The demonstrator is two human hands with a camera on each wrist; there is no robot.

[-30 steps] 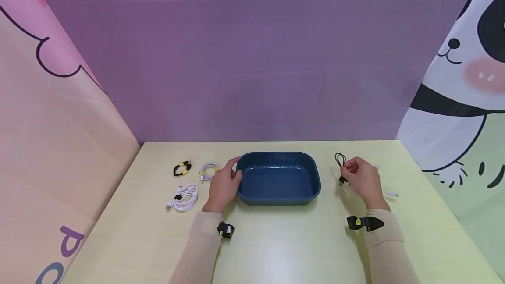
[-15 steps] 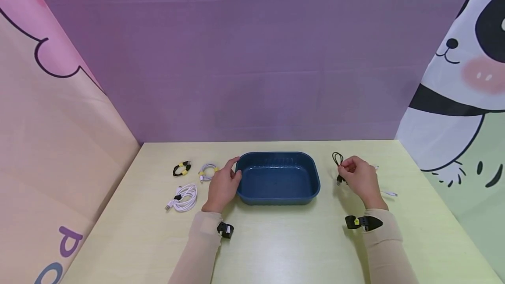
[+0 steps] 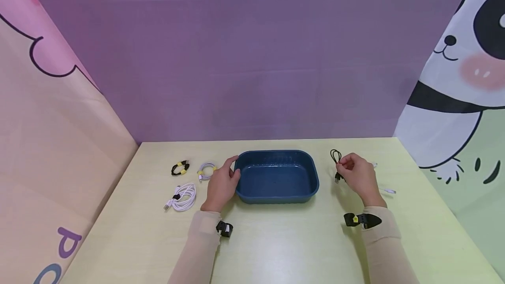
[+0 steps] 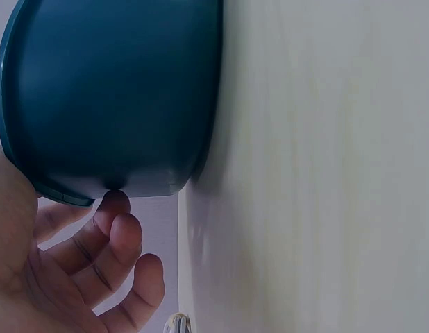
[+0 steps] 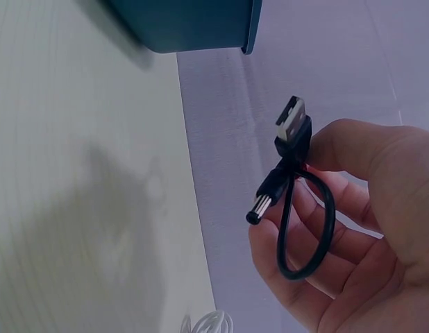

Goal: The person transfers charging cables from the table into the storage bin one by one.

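Observation:
A dark blue rectangular plastic bin (image 3: 276, 198) stands in the middle of the table. At its left end my left hand (image 3: 222, 187) holds the rim; in the left wrist view, a fingertip (image 4: 116, 205) touches the outer wall and the thumb's tip is hidden. To the right of the bin, my right hand (image 3: 357, 176) pinches a short black USB cable (image 3: 335, 156) above the table. The right wrist view shows this USB cable (image 5: 329, 215) bundled in a loop, with a metal USB plug and a round barrel plug sticking out.
On the left lie a black cable (image 3: 180, 168) with yellow ties, a pale cable coil (image 3: 207, 172) with yellow ties, and a larger white cable coil (image 3: 185, 197). Partly behind my right hand, a white cable end (image 3: 389, 191) shows. A purple backdrop (image 3: 256, 56) stands behind the table (image 3: 284, 244).
My right hand, with the black USB cable, has shifted slightly left toward the bin. The left hand stays at the bin's rim. The whole view has shifted a little.

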